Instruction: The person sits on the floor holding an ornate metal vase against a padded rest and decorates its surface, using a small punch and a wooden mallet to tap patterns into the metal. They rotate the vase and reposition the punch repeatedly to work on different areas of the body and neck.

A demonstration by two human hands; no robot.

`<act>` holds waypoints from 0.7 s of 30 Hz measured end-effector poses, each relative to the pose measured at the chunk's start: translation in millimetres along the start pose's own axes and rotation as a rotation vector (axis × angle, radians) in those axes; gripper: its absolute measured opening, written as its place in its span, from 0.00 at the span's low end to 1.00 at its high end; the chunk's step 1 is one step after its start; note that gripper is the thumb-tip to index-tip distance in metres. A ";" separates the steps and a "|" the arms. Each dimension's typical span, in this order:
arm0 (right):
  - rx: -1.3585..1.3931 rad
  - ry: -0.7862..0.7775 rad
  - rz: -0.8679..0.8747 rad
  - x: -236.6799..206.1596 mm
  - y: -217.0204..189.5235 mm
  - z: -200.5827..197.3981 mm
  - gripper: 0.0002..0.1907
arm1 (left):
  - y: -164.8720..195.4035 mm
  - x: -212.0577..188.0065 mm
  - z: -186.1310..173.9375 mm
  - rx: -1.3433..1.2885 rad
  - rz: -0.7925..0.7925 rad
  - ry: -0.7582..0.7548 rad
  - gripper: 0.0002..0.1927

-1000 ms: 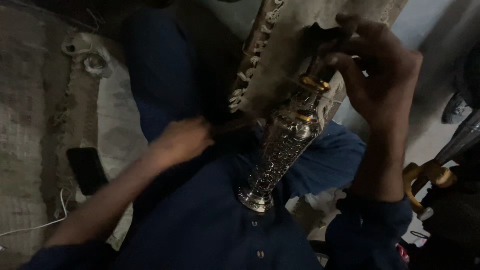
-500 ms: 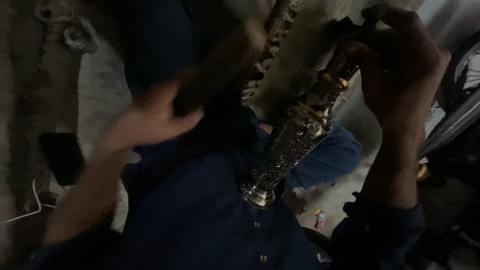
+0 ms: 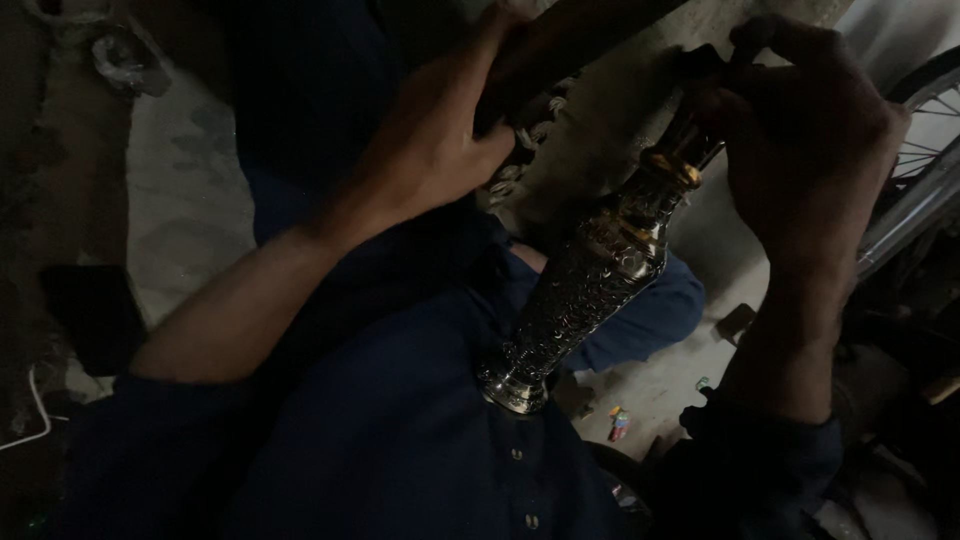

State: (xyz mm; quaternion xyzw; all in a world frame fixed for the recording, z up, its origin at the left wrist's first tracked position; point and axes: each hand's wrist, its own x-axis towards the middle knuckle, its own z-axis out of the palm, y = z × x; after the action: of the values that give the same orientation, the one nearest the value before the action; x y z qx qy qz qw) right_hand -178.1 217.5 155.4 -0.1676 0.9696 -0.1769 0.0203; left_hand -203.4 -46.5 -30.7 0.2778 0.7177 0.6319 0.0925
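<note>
Head view, one item in hand: an embossed silver vase (image 3: 590, 290) with a gold-banded neck, running diagonally from centre frame to upper right, foot braced against your dark blue shirt (image 3: 400, 440). Your right hand (image 3: 810, 150) has its fingers (image 3: 745, 75) curled shut over the vase's mouth. Your left hand (image 3: 440, 140), low at mid-frame a second ago, has risen to upper centre, fingers closed on a dark tool handle (image 3: 560, 40); working end hidden. Bicycle wheel (image 3: 925, 130) at right edge.

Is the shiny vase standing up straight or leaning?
Leaning. The vase slants, its foot against the dark shirt, its neck up in the right hand.
</note>
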 end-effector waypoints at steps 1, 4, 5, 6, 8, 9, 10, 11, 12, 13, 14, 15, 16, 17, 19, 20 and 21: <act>0.004 0.003 0.011 0.1 1.5 0.4 0.15 | -1.7 2.8 -0.6 0.023 0.050 0.028 0.44; 0.059 0.004 0.027 0.9 4.9 0.5 0.15 | -2.4 13.1 -1.6 0.130 0.102 0.074 0.45; 0.082 0.004 0.026 1.3 5.6 -0.1 0.16 | -1.8 17.4 -2.3 0.182 0.147 0.111 0.46; 0.100 0.010 0.018 2.3 6.3 -0.1 0.16 | -0.8 22.2 -2.9 0.235 0.189 0.150 0.47; 0.110 0.010 0.009 4.0 6.8 -1.8 0.16 | 0.7 31.9 -3.5 0.282 0.248 0.207 0.47; 0.102 0.008 0.009 4.7 6.6 -2.4 0.16 | 1.4 35.9 -3.0 0.267 0.225 0.198 0.47; 0.098 0.006 0.014 5.9 6.6 -3.0 0.16 | 1.1 41.7 -2.1 0.171 0.101 0.114 0.44; 0.095 0.004 0.019 6.8 6.3 -3.7 0.16 | 0.8 45.0 -1.6 0.071 -0.022 0.024 0.41; 0.095 0.003 0.029 8.3 6.7 -4.5 0.16 | 0.3 45.8 -1.4 0.235 0.087 0.106 0.43; 0.094 0.006 0.039 9.3 6.8 -5.6 0.15 | -0.5 46.6 -1.0 0.397 0.202 0.182 0.45; 0.092 0.002 0.014 10.1 7.1 -7.1 0.15 | -1.8 46.8 -0.9 0.412 0.232 0.190 0.45; 0.092 -0.005 -0.013 10.6 7.5 -8.3 0.15 | -3.1 46.2 -0.6 0.427 0.261 0.198 0.46; 0.072 -0.007 -0.018 11.5 8.2 -8.9 0.15 | -4.6 45.6 -0.8 0.298 0.206 0.138 0.43; 0.051 -0.009 -0.023 11.6 9.1 -9.4 0.15 | -6.1 45.1 -0.4 0.167 0.157 0.076 0.41; -0.028 -0.014 0.011 11.7 10.7 -10.3 0.15 | -8.0 42.3 0.6 0.278 0.318 0.208 0.43; -0.015 -0.016 -0.003 11.2 11.1 -10.4 0.15 | -8.3 41.9 1.8 0.291 0.333 0.221 0.43; 0.001 -0.017 -0.018 10.6 11.8 -10.0 0.15 | -8.9 41.3 2.8 0.305 0.348 0.234 0.42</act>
State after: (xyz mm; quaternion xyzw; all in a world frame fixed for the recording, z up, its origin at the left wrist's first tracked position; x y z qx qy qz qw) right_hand -192.8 227.7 160.9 -0.1779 0.9678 -0.1762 0.0270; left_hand -238.8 -23.2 -30.8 0.3328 0.7519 0.5506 -0.1440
